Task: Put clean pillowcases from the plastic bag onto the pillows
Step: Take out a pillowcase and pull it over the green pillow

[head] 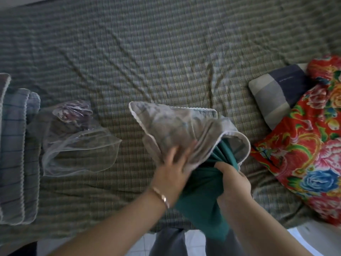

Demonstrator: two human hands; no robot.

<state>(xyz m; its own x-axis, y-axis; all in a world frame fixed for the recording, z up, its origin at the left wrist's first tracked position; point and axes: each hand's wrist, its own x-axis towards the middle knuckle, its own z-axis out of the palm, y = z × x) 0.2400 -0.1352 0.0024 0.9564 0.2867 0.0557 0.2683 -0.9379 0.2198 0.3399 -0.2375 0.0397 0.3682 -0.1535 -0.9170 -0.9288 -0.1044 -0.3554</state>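
Feeding the green pillow into the lace-edged pillowcase over the bed, the right hand has its grip closed on the pillow; the left hand, fingers spread open, presses the case and should pin its mouth.

My left hand is motion-blurred; I cannot count its fingers or tell whether they pinch the pillowcase or only press on it. My right hand has its fingertips buried in the green pillow, whose upper end is hidden inside the pillowcase. Contents of the bag: a dark purplish bundle, too smeared by plastic glare to identify. The folded blanket is cut off by the left edge, the floral pillow by the right edge. The striped pillow lies partly under the floral one; its printed text is too small to read.
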